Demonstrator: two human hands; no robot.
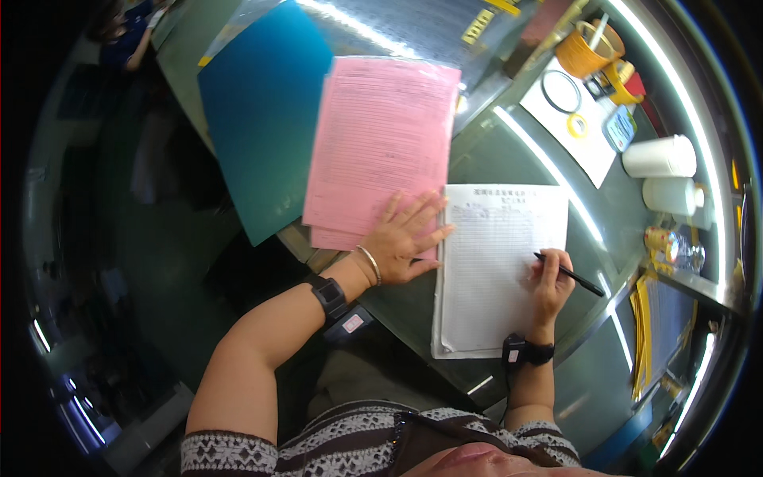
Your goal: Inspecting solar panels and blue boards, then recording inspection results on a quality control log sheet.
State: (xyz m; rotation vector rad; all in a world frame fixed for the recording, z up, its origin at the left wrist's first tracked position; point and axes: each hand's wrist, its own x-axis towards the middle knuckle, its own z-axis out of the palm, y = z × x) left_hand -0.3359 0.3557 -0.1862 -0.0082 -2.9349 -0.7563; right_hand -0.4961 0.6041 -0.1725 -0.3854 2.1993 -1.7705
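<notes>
My left hand lies with its fingers spread over the lower right part of some pink printed sheets. Its thumb and fingertips come near the left edge of a white paper pad printed with a ruled table. In my right hand is a black pen, pinched between the fingers with its tip over the right side of the pad. A large blue-green folder lies to the left, partly under the pink sheets.
Along the right stand tape rolls, a white jar, a white bottle and a glass jar. A yellow roll of tape rests on white paper. Yellow-edged folders stand below. Another person is at the far left.
</notes>
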